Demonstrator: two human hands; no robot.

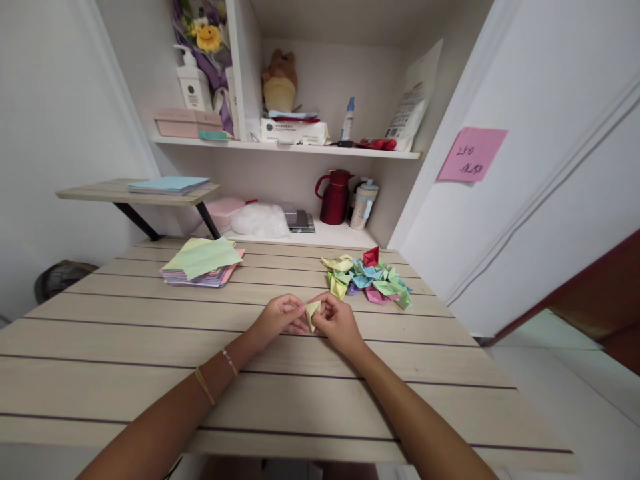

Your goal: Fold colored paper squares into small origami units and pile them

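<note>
A small piece of folded pale yellow paper (pixel 313 313) is held just above the middle of the table, between both hands. My left hand (pixel 283 315) pinches its left edge between thumb and fingers. From the other side my right hand (pixel 340 323) grips it, the fingers curled round the paper's right edge. Just beyond the right hand lies a heap of folded paper boats (pixel 373 275) in yellow, blue, green, pink and red. Farther left rests a stack of coloured paper sheets (pixel 200 263), with light green and yellow sheets on top.
The slatted wooden table (pixel 280 393) reaches back to a white shelf unit (pixel 330 151). A small raised stand (pixel 90 191) carries a stack of blue paper (pixel 167 185) at the left. A dark red jug (pixel 335 199) and a pale cup (pixel 365 205) stand at the back.
</note>
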